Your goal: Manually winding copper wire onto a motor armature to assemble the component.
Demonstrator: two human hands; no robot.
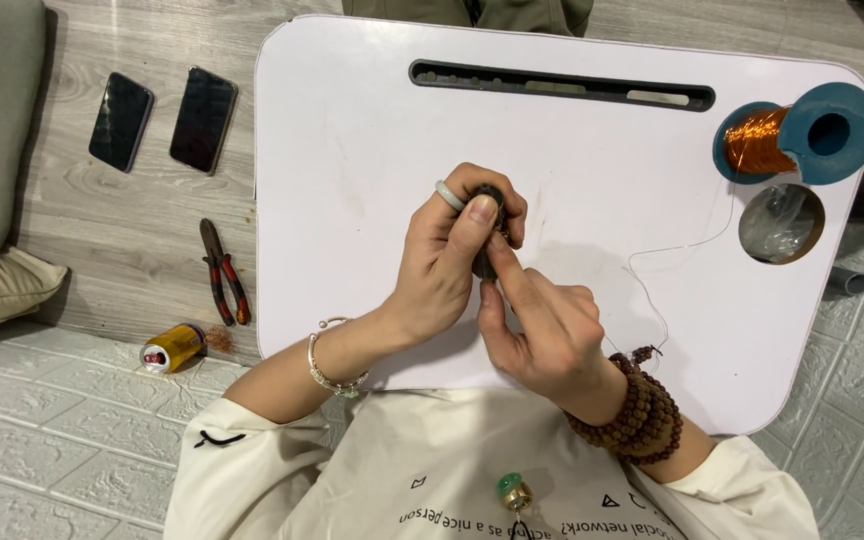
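Pendant: green stone in a gold cap [514,491] hangs at the chest, closest to the lens, clear of both hands.
Right hand: right hand [550,335] sits low and near the body, beaded bracelets on the wrist, index finger reaching up to the lower end of the dark piece.
Left hand: left hand [447,265] comes in from the left, thumb pressed on top, pale ring showing, fingers clamped round the small dark object [490,232].
Object axis: runs roughly up-down between the two hands, over the middle of the white lap table [352,150]; the left hand has the firmer hold.
Right grip: fingertips pinch the object's lower end, and perhaps the wire — cannot tell.
Wire: thin copper wire [652,262] loops rightward and up to the spool [797,138].
Spool: blue, wound with copper, lying on its side at the table's right corner.
Cup hole: round cut-out [781,223] just below the spool, something clear and crumpled inside.
Floor: pliers [224,272], can [172,347], two phones [160,120], well apart to the left.
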